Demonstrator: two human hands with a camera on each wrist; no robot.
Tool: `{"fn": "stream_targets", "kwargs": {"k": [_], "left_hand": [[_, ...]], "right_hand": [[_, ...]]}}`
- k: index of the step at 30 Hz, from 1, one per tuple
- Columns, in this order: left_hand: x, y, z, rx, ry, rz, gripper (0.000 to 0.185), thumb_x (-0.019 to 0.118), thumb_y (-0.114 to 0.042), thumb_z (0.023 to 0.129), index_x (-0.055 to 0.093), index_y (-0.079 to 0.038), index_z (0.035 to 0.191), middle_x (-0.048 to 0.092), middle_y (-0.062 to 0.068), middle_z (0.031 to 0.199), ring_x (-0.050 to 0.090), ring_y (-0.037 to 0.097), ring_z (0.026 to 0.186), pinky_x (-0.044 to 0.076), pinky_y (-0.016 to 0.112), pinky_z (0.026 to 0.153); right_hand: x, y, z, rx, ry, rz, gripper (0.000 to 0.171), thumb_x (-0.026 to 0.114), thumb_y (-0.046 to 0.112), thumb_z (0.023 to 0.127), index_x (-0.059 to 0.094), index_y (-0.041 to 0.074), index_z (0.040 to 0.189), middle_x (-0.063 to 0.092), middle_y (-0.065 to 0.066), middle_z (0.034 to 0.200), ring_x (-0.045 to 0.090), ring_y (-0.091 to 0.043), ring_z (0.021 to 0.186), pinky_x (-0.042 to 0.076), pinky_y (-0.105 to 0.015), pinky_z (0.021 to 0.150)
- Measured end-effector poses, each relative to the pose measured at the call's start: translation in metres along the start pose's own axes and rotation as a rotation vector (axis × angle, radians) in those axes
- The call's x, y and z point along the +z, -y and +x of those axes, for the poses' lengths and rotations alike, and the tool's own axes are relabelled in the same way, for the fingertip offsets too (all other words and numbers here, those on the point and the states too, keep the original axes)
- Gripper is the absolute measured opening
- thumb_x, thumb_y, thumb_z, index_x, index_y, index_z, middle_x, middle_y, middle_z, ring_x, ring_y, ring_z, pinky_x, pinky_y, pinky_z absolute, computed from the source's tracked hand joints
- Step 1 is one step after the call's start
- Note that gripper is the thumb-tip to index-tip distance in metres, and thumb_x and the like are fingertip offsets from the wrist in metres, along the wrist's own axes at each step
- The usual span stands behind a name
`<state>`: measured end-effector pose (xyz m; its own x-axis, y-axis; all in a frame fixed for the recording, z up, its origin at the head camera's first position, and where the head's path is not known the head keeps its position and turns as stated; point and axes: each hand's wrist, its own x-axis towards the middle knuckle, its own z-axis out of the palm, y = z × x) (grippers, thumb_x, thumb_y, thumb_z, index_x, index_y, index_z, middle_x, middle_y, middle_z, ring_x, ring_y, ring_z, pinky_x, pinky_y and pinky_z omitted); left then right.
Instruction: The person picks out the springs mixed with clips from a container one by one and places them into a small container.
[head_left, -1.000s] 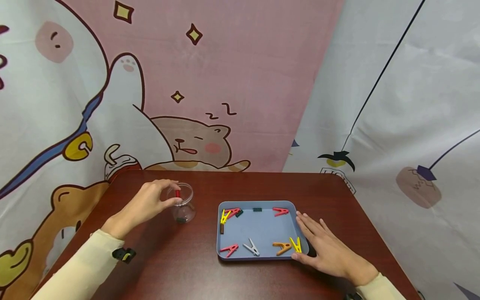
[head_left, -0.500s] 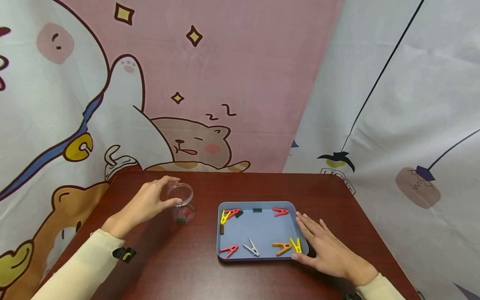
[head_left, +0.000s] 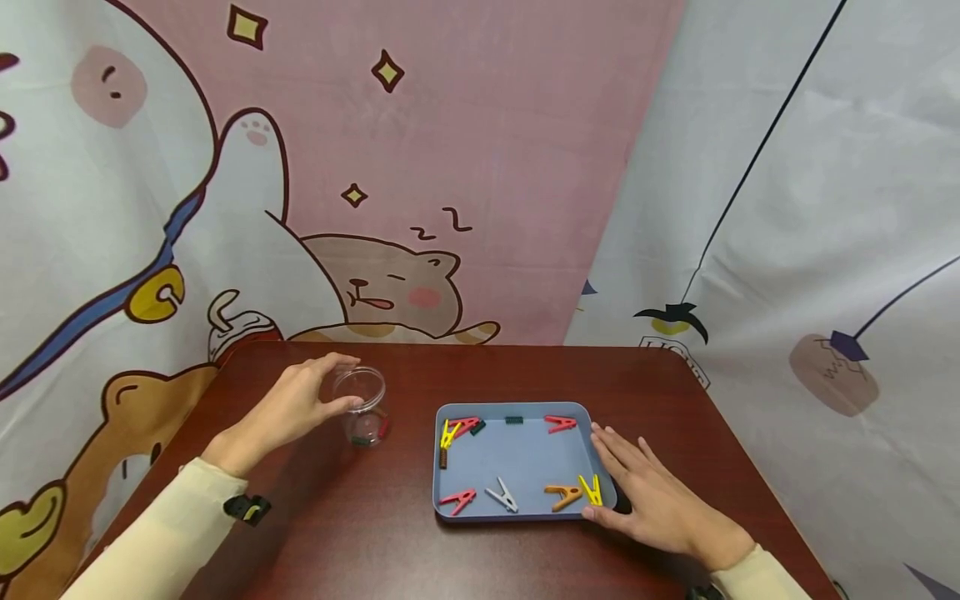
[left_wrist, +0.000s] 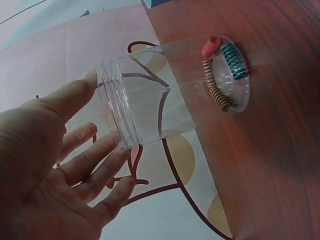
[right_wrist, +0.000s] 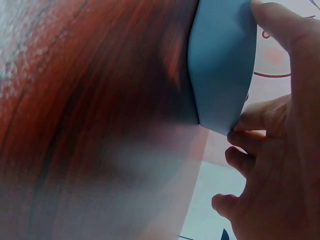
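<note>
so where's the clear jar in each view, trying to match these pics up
Head: clear jar left of centre, at the left hand, left of the blue tray.
Left wrist: clear jar lies sideways across the picture, mouth leftward.
Right wrist: not in it.
Shared landmark: the reddish-brown table, visible in all three.

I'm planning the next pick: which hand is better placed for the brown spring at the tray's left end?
Probably the left hand: by the jar, it is nearer that brown spring and holds no spring. The right hand touches the opposite end of the tray.
</note>
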<state>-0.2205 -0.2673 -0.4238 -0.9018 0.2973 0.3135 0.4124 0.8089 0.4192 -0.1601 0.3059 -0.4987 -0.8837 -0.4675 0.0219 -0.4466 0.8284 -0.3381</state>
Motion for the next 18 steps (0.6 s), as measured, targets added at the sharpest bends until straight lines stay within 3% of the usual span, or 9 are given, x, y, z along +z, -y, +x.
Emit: {"fn": "stream_targets", "kwargs": {"k": [9, 18], "left_hand": [[0.0, 0.0, 0.0, 0.001, 0.003, 0.002, 0.062, 0.099, -0.027, 0.097, 0.073, -0.005, 0.148, 0.085, 0.017, 0.131, 0.082, 0.037, 0.115, 0.067, 0.063, 0.1], [0.0, 0.0, -0.002, -0.004, 0.021, 0.018, 0.06, 0.097, -0.028, 0.099, 0.073, -0.007, 0.149, 0.085, 0.014, 0.132, 0.081, 0.036, 0.116, 0.067, 0.062, 0.1]], "right_hand": [[-0.004, -0.002, 0.004, 0.0, 0.022, -0.026, 0.118, 0.076, 0.084, 0.097, 0.042, 0.008, 0.18, 0.035, -0.008, 0.193, 0.033, -0.045, 0.179, 0.023, -0.085, 0.136], [-0.014, -0.002, 0.009, -0.004, 0.053, -0.021, 0.116, 0.083, 0.08, 0.093, 0.048, 0.009, 0.178, 0.04, -0.01, 0.19, 0.037, -0.046, 0.177, 0.02, -0.089, 0.135]]}}
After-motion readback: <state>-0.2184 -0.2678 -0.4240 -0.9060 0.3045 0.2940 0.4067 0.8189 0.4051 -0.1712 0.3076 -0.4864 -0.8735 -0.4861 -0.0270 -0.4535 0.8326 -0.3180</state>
